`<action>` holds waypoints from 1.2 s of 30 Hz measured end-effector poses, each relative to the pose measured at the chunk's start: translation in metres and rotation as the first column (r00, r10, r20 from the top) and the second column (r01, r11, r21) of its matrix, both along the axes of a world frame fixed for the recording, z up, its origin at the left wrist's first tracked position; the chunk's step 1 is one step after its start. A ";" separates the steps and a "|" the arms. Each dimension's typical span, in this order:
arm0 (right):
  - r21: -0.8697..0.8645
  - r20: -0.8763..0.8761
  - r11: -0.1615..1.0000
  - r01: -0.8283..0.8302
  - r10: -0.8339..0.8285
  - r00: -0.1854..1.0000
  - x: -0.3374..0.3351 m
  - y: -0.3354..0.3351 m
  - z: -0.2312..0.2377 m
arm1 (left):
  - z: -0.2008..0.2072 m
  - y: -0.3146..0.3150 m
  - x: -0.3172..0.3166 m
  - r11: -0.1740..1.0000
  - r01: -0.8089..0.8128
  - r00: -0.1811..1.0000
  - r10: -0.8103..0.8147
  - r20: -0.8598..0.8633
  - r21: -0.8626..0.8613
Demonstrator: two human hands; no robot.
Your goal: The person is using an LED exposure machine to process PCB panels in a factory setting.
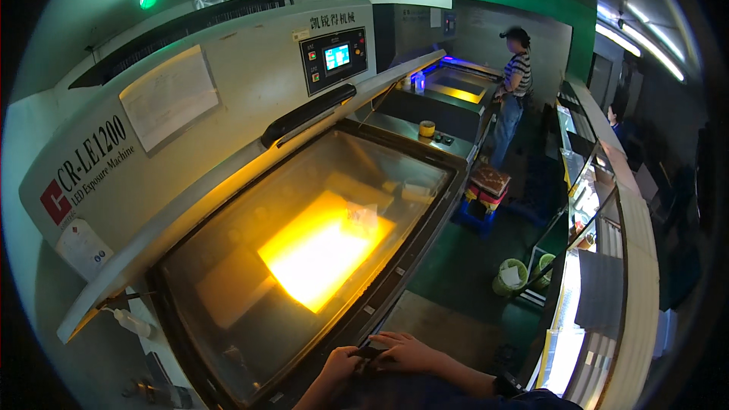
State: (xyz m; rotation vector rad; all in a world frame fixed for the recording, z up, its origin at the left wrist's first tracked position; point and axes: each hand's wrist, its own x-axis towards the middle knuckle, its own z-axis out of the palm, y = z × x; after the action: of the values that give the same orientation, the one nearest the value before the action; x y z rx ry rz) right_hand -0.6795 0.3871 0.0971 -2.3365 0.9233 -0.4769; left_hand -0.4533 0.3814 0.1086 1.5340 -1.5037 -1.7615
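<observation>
Both of my hands are close together at the front edge of a large exposure machine (414, 247). My left hand (340, 364) is closed, its fingertips on a small dark thing (367, 352) whose kind I cannot make out. From the right, my right hand (408, 352) has its bent fingers over the same dark thing. Beyond them, the machine's glass bed (228, 250) lies under the raised grey lid bar (205, 201). A bright yellow glow (323, 254) lights the middle of the glass, with a small pale sheet (362, 216) at its far edge.
A control panel with a lit screen (336, 57) is on the machine's white housing. A yellow tape roll (427, 128) sits on the ledge beyond. Farther back, a person in a striped shirt (519, 72) stands by a second machine. Green bins (510, 277) and a lit shelf (566, 349) are at right.
</observation>
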 end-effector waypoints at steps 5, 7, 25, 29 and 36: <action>-0.045 -0.358 0.980 0.195 -0.198 0.913 0.018 0.008 0.004 | -0.019 0.003 0.006 0.973 0.228 0.970 -0.223 -0.098 0.045; -0.119 -0.302 0.973 0.196 -0.224 0.927 0.025 0.012 0.007 | -0.027 0.008 0.006 0.931 -0.135 0.920 0.245 -0.306 0.340; 0.763 0.357 0.642 -0.072 -0.326 0.875 0.028 0.116 0.028 | -0.091 0.089 0.126 0.618 -0.124 0.126 0.786 -0.605 0.776; 0.871 0.212 0.491 -0.022 -0.335 0.918 0.002 0.159 -0.013 | -0.088 0.153 0.146 0.834 -0.404 0.636 0.552 -0.540 0.376; 0.511 0.117 0.831 0.218 -0.319 0.940 0.102 0.153 0.025 | -0.031 0.182 0.118 0.982 0.072 0.936 -0.126 -0.329 -0.173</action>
State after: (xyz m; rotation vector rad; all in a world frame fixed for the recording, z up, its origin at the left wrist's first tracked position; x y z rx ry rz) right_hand -0.5772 0.5398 0.1220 -1.6720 1.1323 -0.5060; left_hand -0.3355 0.5637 0.0771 1.0302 -1.5230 -1.8001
